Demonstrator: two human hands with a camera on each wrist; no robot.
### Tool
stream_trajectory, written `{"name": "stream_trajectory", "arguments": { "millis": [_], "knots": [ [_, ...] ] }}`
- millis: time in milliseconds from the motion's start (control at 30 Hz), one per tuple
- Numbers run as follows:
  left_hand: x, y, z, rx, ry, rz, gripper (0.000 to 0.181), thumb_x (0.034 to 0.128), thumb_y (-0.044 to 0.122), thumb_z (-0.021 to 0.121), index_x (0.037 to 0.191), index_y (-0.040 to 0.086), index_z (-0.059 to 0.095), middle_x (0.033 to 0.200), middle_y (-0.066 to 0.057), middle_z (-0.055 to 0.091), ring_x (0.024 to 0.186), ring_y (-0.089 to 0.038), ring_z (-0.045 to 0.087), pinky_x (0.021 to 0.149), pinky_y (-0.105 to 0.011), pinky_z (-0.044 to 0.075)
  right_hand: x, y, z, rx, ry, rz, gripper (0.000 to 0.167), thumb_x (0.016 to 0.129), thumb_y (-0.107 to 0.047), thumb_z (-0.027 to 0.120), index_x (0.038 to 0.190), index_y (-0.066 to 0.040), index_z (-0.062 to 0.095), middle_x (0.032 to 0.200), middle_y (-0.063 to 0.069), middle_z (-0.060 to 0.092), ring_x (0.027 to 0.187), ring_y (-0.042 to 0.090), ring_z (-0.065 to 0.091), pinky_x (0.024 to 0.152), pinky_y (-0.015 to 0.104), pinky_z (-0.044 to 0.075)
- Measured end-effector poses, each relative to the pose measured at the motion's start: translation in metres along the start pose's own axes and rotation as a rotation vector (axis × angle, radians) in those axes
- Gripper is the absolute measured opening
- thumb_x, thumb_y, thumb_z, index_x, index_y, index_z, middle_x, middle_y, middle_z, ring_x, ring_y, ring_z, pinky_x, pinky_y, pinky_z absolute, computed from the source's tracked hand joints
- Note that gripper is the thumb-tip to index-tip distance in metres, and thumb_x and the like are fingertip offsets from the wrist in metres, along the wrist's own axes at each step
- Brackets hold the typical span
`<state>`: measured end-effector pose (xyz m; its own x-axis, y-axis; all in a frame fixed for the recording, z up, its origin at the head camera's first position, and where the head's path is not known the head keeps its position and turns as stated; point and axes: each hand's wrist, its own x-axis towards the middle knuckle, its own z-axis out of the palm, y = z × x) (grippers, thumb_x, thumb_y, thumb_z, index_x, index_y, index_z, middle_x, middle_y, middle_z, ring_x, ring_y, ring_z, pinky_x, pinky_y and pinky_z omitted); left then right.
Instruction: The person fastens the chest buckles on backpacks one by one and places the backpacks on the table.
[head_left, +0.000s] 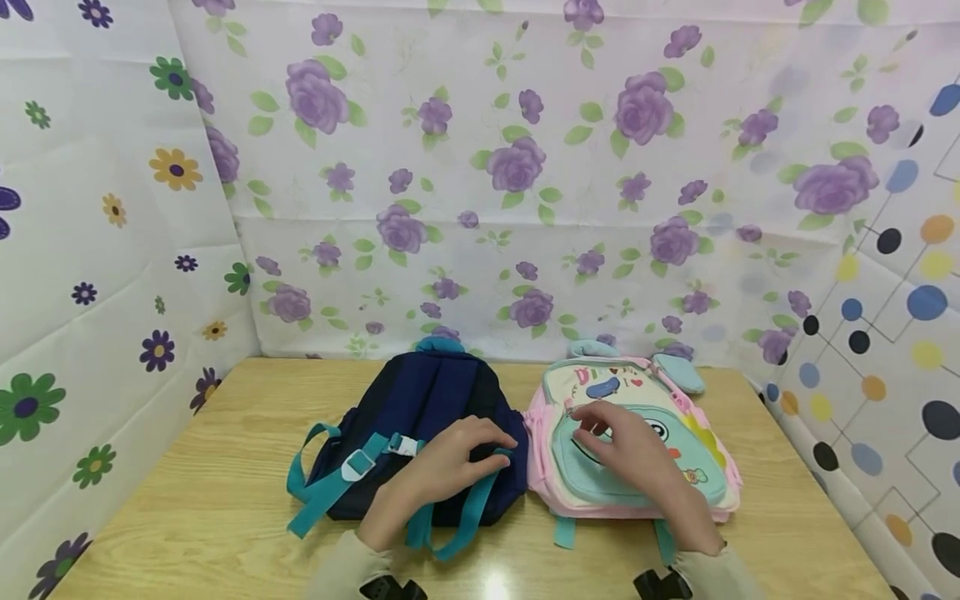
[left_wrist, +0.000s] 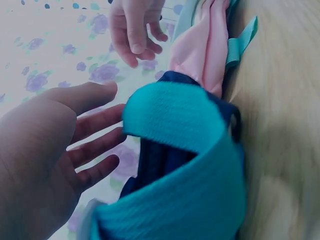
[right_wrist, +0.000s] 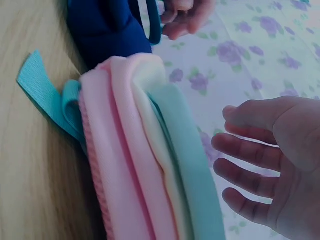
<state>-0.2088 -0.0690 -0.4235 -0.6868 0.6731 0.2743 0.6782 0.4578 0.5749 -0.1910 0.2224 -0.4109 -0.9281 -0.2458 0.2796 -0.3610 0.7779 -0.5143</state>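
A navy backpack [head_left: 442, 387] with teal straps [head_left: 318, 500] and white buckles lies on its front, strap side up. My left hand [head_left: 450, 458] is over it, fingers loosely bent. In the left wrist view that hand [left_wrist: 45, 155] is beside a loop of teal strap [left_wrist: 175, 112]; whether a fingertip touches it I cannot tell. To the right lies a pink, cream and mint backpack [head_left: 592, 483] with a cartoon face, front up. Above its front pocket hovers my right hand [head_left: 633, 450]; the right wrist view shows the hand [right_wrist: 285, 160] apart from the bag, holding nothing.
Both bags lie side by side, touching, on a wooden table [head_left: 195, 483]. Behind the table hangs a floral cloth [head_left: 465, 275], with patterned cloths on the left and right sides. Strap ends [head_left: 566, 533] stick out in front of the bags.
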Motion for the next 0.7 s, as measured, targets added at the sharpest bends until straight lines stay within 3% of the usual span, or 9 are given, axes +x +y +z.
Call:
{"name": "stream_trajectory", "arguments": {
  "millis": [233,700],
  "knots": [
    [0.007,0.005,0.010,-0.002,-0.017,-0.014,0.028,0.0996,0.029,0.061,0.123,0.017,0.069,0.116,0.009,0.067,0.107,-0.011,0.059,0.092,-0.027,0.050,-0.001,0.009,-0.008,-0.032,-0.002,0.009,0.023,0.093,-0.023,0.070,0.115,-0.015,0.070,0.096,-0.010,0.070,0.087,0.009,0.063,0.076,0.033,0.052],
    [0.029,0.028,0.035,0.040,0.053,-0.056,0.026,0.0991,0.029,0.062,0.123,0.022,0.069,0.119,0.008,0.067,0.112,-0.012,0.059,0.099,-0.030,0.048,-0.002,0.032,-0.022,-0.041,0.019,0.041,0.023,0.093,-0.021,0.070,0.115,-0.013,0.070,0.093,-0.007,0.070,0.087,0.012,0.064,0.074,0.033,0.051]
  ]
}}
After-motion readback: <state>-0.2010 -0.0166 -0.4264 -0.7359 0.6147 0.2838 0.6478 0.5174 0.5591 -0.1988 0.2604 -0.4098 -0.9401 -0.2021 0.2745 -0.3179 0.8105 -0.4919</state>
